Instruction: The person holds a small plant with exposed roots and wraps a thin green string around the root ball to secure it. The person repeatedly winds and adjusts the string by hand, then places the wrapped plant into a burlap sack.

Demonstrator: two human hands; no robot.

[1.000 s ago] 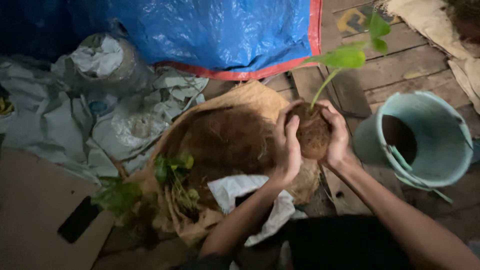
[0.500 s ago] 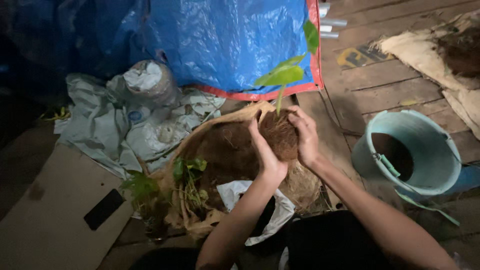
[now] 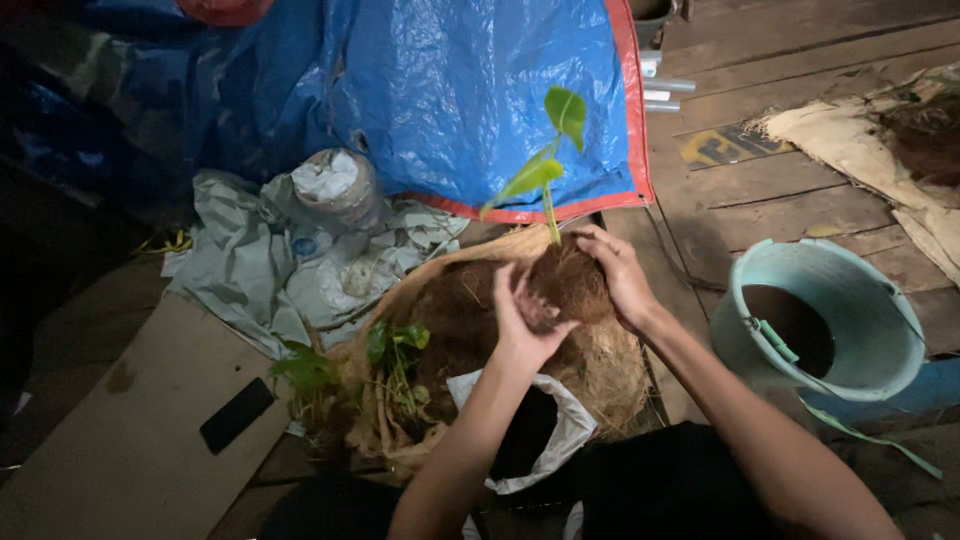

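The head camera looks down on a person's two bare hands above a wooden plank floor. Both hands cup a round brown ball of fibrous soil and roots (image 3: pixel 572 285), from which a thin green seedling with two broad leaves (image 3: pixel 545 175) stands upright. The left hand (image 3: pixel 525 325) presses its curled fingers against the ball's near side; the right hand (image 3: pixel 612 275) wraps closed around the far side. The ball hangs just above a heap of brown coconut fibre on a burlap sack (image 3: pixel 600 365). It looks light, soft and crumbly, best held from beneath, never by the fragile stem. A pale teal plastic bucket (image 3: pixel 880 340) stands to the right; a crinkled blue tarpaulin (image 3: pixel 450 90) lies behind.
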